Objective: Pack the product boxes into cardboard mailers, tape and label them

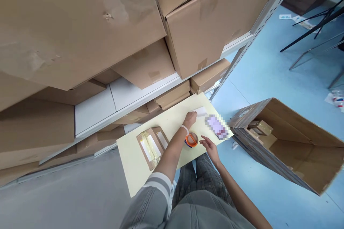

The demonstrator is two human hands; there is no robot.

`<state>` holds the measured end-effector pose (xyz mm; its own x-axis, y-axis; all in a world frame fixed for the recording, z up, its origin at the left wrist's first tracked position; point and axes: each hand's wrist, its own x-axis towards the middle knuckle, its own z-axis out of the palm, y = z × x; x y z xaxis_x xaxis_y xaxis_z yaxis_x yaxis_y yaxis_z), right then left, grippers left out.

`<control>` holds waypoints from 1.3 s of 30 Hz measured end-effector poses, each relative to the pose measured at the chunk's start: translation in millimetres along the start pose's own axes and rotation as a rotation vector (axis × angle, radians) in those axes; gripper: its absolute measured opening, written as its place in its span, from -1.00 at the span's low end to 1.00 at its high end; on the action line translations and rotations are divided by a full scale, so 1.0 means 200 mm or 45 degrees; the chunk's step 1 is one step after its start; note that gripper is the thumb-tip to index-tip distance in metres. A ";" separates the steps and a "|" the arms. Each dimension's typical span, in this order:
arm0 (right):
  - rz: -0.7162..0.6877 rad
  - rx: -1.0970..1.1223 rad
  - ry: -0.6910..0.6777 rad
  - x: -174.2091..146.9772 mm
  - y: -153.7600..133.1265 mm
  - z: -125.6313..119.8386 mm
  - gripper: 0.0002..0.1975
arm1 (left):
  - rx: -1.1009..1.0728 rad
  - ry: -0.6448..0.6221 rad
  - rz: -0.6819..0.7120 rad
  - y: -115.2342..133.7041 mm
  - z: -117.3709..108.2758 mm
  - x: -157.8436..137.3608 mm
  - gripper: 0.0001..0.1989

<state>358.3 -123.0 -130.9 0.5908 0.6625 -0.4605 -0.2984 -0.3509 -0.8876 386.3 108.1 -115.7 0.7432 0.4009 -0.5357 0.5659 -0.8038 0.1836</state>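
My left hand reaches across a pale yellow board, its fingers closed at the near-left edge of a white slip of paper. Close to the board's front edge is my right hand, fingers apart and holding nothing. Between the two hands lies a tape roll with an orange and blue piece on it, whose kind I cannot make out. A taped cardboard box with white labels rests on the board, left of my left forearm. A phone, blurred over, lies at the right end.
Shelving loaded with cardboard boxes rises beyond the board. On the blue floor to the right stands a large open carton with small boxes inside. Metal furniture legs stand at the upper right.
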 end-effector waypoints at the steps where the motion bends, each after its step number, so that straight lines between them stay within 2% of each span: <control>1: 0.010 -0.003 -0.002 -0.02 0.01 0.00 -0.41 | -0.008 -0.004 -0.005 0.00 -0.01 0.01 -0.72; 10: 0.076 -0.036 0.024 -0.14 0.09 -0.08 -0.39 | -0.084 0.012 -0.058 -0.04 -0.03 0.03 -0.76; 15: 0.069 -0.006 0.040 -0.12 0.10 -0.10 -0.41 | -0.145 0.057 -0.078 -0.08 0.00 -0.02 -0.72; 21: 0.040 -0.002 0.007 -0.08 0.09 -0.08 -0.45 | -0.228 0.091 -0.068 -0.12 0.05 -0.08 -0.54; 25: 0.001 -0.044 -0.025 -0.06 0.07 -0.07 -0.48 | -0.308 0.127 -0.074 -0.12 0.07 -0.08 -0.54; 28: -0.105 -0.167 -0.012 0.03 0.03 -0.09 -0.50 | -0.383 0.164 -0.076 -0.12 0.09 -0.08 -0.55; 33: -0.390 -0.558 0.232 0.37 -0.12 -0.12 -0.52 | -0.517 0.228 -0.099 -0.13 0.17 -0.12 -0.61; 35: -0.405 -0.726 0.303 0.50 -0.17 -0.09 -0.48 | -0.574 0.263 -0.110 -0.14 0.20 -0.14 -0.65; 39: -0.396 -0.958 0.255 0.65 -0.22 -0.02 -0.47 | -0.707 0.327 -0.125 -0.15 0.25 -0.15 -0.71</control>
<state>450.1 -24.2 -152.4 0.7067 0.6969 -0.1224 0.4381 -0.5669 -0.6976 329.2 97.6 -145.0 0.7014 0.6098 -0.3690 0.6859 -0.4369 0.5819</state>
